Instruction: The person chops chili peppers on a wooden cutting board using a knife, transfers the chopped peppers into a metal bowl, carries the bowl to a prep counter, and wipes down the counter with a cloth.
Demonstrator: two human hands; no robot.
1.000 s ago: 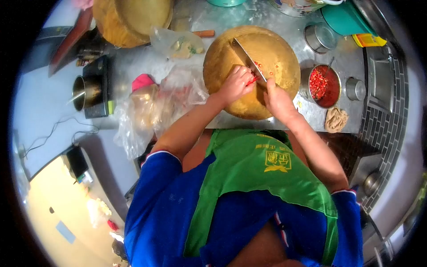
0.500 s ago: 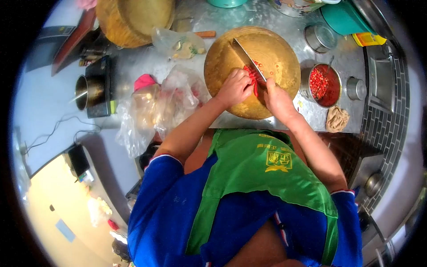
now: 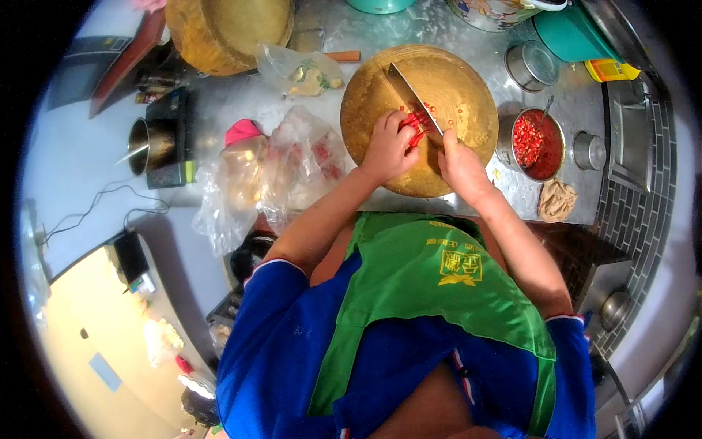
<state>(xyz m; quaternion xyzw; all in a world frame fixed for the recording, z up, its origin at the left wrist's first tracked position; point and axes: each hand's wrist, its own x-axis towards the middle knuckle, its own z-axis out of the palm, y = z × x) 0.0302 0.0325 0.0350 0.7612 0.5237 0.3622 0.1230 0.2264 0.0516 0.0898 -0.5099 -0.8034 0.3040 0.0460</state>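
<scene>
On a round wooden chopping board (image 3: 468,80), my left hand (image 3: 391,148) has its fingers bent round red chillies (image 3: 415,135). My right hand (image 3: 462,167) is wrapped round the handle of a cleaver (image 3: 414,95), whose blade slants to the upper left, close beside the chillies. Small cut red pieces lie near the blade on both sides. Right of the board stands a metal pot (image 3: 545,164) holding chopped red chillies and a spoon.
Clear plastic bags (image 3: 292,157) lie left of the board on the metal table (image 3: 365,25). A crumpled brown cloth (image 3: 557,200), a small metal cup (image 3: 589,151) and a lidded metal tin (image 3: 532,66) are at the right. A wooden basin (image 3: 219,36) stands at the upper left.
My left hand has shifted on the chillies, its fingers now nearer the blade than half a second ago. The whole view has drifted slightly, and the cleaver stays in my right hand.
</scene>
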